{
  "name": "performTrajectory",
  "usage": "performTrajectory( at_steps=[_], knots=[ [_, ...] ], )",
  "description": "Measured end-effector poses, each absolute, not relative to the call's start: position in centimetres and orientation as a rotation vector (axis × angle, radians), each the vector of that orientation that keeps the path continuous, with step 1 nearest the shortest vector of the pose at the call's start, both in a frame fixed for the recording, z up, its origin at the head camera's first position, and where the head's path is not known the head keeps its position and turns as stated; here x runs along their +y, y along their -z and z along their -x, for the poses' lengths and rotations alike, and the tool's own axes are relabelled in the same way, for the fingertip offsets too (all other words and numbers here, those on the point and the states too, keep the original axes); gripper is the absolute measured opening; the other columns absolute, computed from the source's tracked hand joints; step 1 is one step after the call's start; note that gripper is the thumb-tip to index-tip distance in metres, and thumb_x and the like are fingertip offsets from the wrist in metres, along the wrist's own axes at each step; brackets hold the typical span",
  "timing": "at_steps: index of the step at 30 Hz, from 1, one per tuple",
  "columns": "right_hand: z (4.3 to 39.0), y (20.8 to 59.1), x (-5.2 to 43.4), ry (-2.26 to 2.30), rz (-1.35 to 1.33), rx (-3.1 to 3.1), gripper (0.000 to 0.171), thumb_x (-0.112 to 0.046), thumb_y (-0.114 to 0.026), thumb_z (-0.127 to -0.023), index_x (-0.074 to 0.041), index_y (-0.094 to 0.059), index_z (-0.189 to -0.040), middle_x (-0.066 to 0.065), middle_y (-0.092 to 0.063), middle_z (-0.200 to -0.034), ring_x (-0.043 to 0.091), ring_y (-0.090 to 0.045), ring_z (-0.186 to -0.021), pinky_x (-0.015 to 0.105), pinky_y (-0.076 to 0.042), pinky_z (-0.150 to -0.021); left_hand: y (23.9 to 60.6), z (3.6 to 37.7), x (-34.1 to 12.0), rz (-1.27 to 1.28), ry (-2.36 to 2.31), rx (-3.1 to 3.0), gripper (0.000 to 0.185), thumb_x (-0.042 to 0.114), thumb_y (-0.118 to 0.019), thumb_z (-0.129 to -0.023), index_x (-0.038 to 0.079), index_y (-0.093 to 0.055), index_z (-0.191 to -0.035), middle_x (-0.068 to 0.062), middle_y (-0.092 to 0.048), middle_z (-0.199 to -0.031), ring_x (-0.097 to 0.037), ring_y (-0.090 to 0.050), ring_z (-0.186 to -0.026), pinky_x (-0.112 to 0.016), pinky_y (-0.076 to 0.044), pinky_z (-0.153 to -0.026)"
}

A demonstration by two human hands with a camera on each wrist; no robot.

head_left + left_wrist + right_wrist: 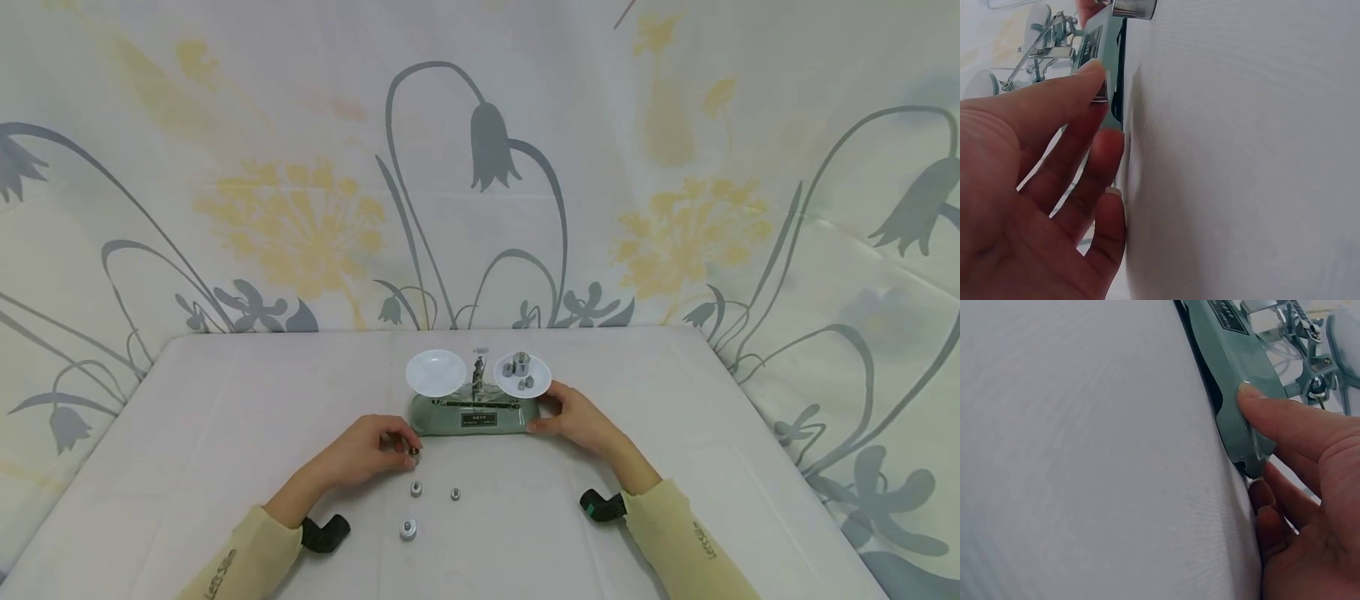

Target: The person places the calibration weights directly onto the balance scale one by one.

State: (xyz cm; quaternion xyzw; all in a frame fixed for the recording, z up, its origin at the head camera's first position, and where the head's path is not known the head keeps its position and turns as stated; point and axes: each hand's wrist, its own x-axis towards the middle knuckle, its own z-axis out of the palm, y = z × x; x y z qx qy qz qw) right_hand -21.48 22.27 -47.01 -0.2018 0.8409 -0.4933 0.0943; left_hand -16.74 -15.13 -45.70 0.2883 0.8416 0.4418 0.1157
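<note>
A green balance scale (442, 422) stands on the table with two white pans. Its left pan (436, 373) holds nothing. On the right pan (543, 379) sit several metal weights (521, 363) of different sizes. Just in front of the scale's left end, my left hand (363, 452) pinches a small metal weight (1102, 94) between thumb and fingertips, low over the cloth. My right hand (579, 419) holds the right end of the scale's base (1254, 372), thumb on the front face and the other fingers round behind, partly hidden.
Three loose weights stand on the white cloth in front of the scale: one small (416, 489), one smaller (455, 494) to its right, and a bigger one (408, 530) nearest me. Black devices (326, 534) show at both wrists. A flower-patterned curtain (480, 233) hangs behind.
</note>
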Motion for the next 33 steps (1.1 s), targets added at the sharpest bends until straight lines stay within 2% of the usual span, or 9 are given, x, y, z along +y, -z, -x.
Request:
performTrajectory(
  at_steps=[6, 12, 28, 33],
  knots=[
    [21.5, 47.0, 22.2, 1.462, 0.565, 2.482, 0.072, -0.011, -0.085, -0.077, 0.002, -0.052, -0.139, 0.018, -0.049, -0.146, 0.036, -0.036, -0.141, 0.049, -0.027, -0.115, 45.5, 16.6, -15.2, -0.816, -1.285, 2.503, 0.016, 0.013, -0.078, -0.086, 0.017, -0.072, -0.100, 0.010, -0.066, -0.097, -0.011, -0.059, -0.090, -0.028, -0.049, -0.078],
    [21.4, 46.9, 22.2, 1.486, 0.578, 2.463, 0.068, -0.007, -0.084, -0.077, 0.004, -0.053, -0.137, 0.019, -0.050, -0.144, 0.037, -0.037, -0.140, 0.050, -0.029, -0.114, 45.1, 16.6, -15.4, -0.829, -1.321, 2.525, 0.015, 0.011, -0.077, -0.086, 0.013, -0.072, -0.100, 0.008, -0.068, -0.097, -0.015, -0.063, -0.094, -0.030, -0.051, -0.078],
    [21.3, 47.0, 22.0, 1.483, 0.590, 2.498, 0.067, 0.001, -0.081, -0.078, 0.008, -0.051, -0.138, 0.023, -0.049, -0.143, 0.041, -0.038, -0.138, 0.055, -0.030, -0.113, 42.7, 16.7, -15.9, -0.783, -1.394, 2.557, 0.016, 0.008, -0.074, -0.089, 0.009, -0.071, -0.105, 0.005, -0.068, -0.101, -0.017, -0.066, -0.098, -0.030, -0.053, -0.081],
    [21.3, 47.0, 22.1, 1.486, 0.595, 2.488, 0.067, -0.002, -0.081, -0.079, 0.007, -0.051, -0.138, 0.022, -0.049, -0.144, 0.040, -0.037, -0.139, 0.054, -0.029, -0.114, 42.0, 16.8, -15.9, -0.753, -1.404, 2.587, 0.016, 0.008, -0.073, -0.090, 0.009, -0.070, -0.106, 0.005, -0.067, -0.102, -0.016, -0.065, -0.097, -0.031, -0.054, -0.083]
  ],
)
